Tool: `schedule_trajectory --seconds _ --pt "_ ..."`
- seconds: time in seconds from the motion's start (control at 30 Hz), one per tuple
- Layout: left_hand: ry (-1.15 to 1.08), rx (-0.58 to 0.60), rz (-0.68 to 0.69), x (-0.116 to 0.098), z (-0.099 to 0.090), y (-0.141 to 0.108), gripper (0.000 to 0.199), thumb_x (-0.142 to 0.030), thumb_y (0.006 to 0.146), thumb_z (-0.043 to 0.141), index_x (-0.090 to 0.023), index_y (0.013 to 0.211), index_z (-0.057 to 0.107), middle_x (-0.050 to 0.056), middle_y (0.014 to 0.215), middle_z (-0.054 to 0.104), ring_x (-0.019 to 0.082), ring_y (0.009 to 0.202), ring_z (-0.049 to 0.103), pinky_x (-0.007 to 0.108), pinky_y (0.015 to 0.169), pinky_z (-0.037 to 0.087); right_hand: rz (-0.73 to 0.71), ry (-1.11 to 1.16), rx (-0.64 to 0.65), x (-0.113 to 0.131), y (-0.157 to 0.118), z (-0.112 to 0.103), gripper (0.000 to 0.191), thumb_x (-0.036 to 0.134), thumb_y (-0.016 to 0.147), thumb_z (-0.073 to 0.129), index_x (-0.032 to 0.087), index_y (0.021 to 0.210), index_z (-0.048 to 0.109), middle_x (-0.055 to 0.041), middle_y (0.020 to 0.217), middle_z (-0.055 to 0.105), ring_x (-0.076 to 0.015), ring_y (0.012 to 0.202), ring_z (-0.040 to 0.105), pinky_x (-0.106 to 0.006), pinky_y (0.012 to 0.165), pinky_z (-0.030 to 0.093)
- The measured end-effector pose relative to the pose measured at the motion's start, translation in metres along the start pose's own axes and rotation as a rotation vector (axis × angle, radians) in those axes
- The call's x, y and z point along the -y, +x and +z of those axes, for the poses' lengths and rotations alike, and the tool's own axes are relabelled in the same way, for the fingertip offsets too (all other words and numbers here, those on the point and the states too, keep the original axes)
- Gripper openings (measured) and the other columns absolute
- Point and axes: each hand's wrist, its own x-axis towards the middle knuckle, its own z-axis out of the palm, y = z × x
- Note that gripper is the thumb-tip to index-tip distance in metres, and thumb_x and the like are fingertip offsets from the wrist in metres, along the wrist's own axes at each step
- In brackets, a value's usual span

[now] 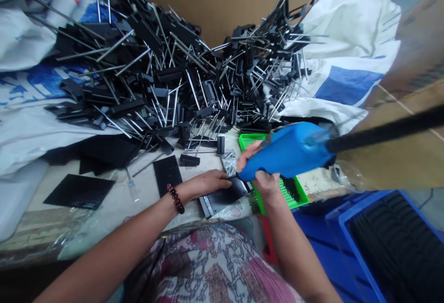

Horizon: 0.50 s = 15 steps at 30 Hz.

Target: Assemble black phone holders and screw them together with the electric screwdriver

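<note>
My right hand (266, 180) is wrapped round a blue power tool (291, 150), whose tip points left and down toward a dark flat part (225, 196) on the bench. My left hand (208, 183), with a beaded bracelet at the wrist, lies at the upper left edge of that part, its fingers together near the tool's tip. Whatever its fingertips pinch is too small to make out. Just above the tip sits a block wrapped in clear film (229, 162). Beneath the tool is a green tray (301, 196) with small black pieces in it.
A large heap of black parts with metal rods (180, 71) covers the back of the bench. Black flat plates (79, 191) lie at the left. White sacks (347, 62) flank the heap. At the lower right stands a blue crate (347, 219) of black parts.
</note>
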Motion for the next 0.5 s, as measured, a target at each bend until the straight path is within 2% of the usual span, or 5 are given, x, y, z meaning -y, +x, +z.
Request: schedule_trajectory --seconds 0.1,0.2,0.33,0.4,0.5 --pt "0.011 -0.003 0.007 -0.001 0.003 -0.002 0.028 -0.044 0.071 0.066 -0.017 0.068 0.062 0.000 0.064 0.059 0.018 0.066 0.053 0.029 0.061 0.038 -0.025 0.076 -0.013 0.010 0.005 0.001 0.045 0.060 0.066 0.071 0.024 0.090 0.057 0.0018 0.061 0.060 -0.0192 0.050 0.056 -0.036 0.049 0.048" --pt "-0.086 -0.057 0.010 -0.005 0.009 -0.012 0.031 -0.046 0.074 0.064 -0.016 0.078 0.062 0.001 0.069 0.062 0.017 0.067 0.056 0.027 0.059 0.041 -0.110 0.148 -0.107 0.032 0.007 -0.013 0.051 0.060 0.069 0.068 0.023 0.102 0.054 0.0024 0.063 0.062 -0.0183 0.050 0.056 -0.034 0.049 0.047" --pt "-0.483 -0.322 0.017 -0.009 0.019 -0.027 0.029 -0.035 0.076 0.067 -0.017 0.097 0.059 0.004 0.086 0.068 0.017 0.073 0.062 0.026 0.060 0.049 -0.240 0.085 -0.261 0.050 0.001 -0.048 0.048 0.055 0.071 0.068 0.022 0.104 0.057 0.0022 0.064 0.063 -0.0175 0.050 0.057 -0.032 0.049 0.045" --pt "-0.619 -0.450 0.012 -0.009 0.025 -0.029 0.028 -0.026 0.074 0.069 -0.017 0.099 0.058 0.004 0.090 0.069 0.017 0.074 0.064 0.028 0.061 0.053 -0.223 0.038 -0.320 0.048 -0.007 -0.062 0.044 0.049 0.072 0.069 0.021 0.104 0.058 0.0023 0.064 0.063 -0.0170 0.050 0.057 -0.032 0.050 0.046" --pt "-0.787 -0.565 -0.017 -0.006 0.033 -0.026 0.023 -0.015 0.075 0.068 -0.017 0.095 0.057 0.006 0.093 0.071 0.019 0.076 0.068 0.031 0.064 0.057 -0.136 0.022 -0.354 0.034 -0.021 -0.072 0.043 0.045 0.073 0.071 0.022 0.106 0.057 0.0025 0.065 0.063 -0.0170 0.051 0.058 -0.031 0.049 0.045"
